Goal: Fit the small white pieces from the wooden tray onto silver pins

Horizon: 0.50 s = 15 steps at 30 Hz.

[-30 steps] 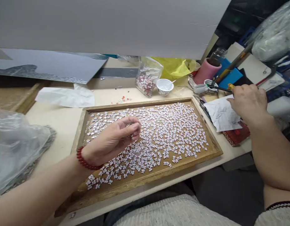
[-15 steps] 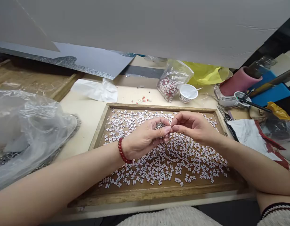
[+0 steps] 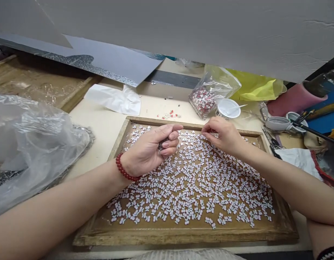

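Observation:
My left hand (image 3: 153, 148), with a red bead bracelet (image 3: 123, 169) at the wrist, is curled around a small pile of silvery metal bits (image 3: 161, 145); their exact kind is too small to tell. To its right, my right hand (image 3: 222, 135) has thumb and forefinger nearly together over the far part of the tray; anything between the fingertips is too small to make out. Below both hands lies a shallow wooden tray (image 3: 183, 236). Many tiny white-pink pieces (image 3: 180, 195), shaped like little bows or butterflies, are scattered across its brown bottom.
A plastic bag of metal bits (image 3: 42, 144) lies at left. Behind the tray are crumpled tissue (image 3: 115, 99), a bag of red-white pieces (image 3: 203, 99) and a white cup (image 3: 228, 108). Jar lids (image 3: 278, 123) and a pink roll (image 3: 297, 99) stand right. A large grey board (image 3: 183, 32) overhangs the back.
My hands have parted: the left moved left and closed more over the metal bits, the right moved slightly up and away. The camera view has shifted slightly.

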### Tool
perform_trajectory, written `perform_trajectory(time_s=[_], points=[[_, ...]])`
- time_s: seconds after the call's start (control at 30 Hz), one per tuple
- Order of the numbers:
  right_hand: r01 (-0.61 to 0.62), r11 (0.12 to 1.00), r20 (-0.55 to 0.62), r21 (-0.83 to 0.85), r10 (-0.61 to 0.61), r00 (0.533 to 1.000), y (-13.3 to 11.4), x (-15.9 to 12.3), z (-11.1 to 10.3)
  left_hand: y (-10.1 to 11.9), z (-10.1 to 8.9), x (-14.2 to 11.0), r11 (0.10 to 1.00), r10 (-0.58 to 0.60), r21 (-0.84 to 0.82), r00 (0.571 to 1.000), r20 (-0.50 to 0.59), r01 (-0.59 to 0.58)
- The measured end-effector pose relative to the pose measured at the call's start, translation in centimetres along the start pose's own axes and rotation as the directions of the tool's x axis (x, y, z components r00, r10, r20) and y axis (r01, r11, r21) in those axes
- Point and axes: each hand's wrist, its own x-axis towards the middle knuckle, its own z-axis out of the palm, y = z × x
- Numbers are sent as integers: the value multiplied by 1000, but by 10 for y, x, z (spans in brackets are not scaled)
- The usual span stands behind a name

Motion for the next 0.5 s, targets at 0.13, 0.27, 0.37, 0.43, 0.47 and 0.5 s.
perform_trajectory(time_s=[0.13, 0.27, 0.37, 0.43, 0.47, 0.5], points=[[19, 998, 52, -62, -16, 999, -2, 6, 12, 1, -6, -1, 999, -15, -46, 998, 57, 18], [35, 994, 73, -102, -27, 997, -4, 9, 16, 6, -11, 1, 995, 40, -90, 998, 57, -34], [47, 991, 84, -124, -37, 996, -3, 11, 18, 8, -15, 3, 994, 84, -80, 996, 33, -81], [55, 989, 91, -141, -43, 995, -3, 12, 20, 8, -16, 4, 992, 116, -59, 993, 12, -115], [57, 987, 91, -149, -43, 995, -3, 12, 21, 7, -17, 4, 990, 133, -50, 991, 1, -132], [57, 986, 91, -157, -43, 995, -3, 12, 21, 7, -17, 4, 988, 146, -45, 989, -9, -146]])
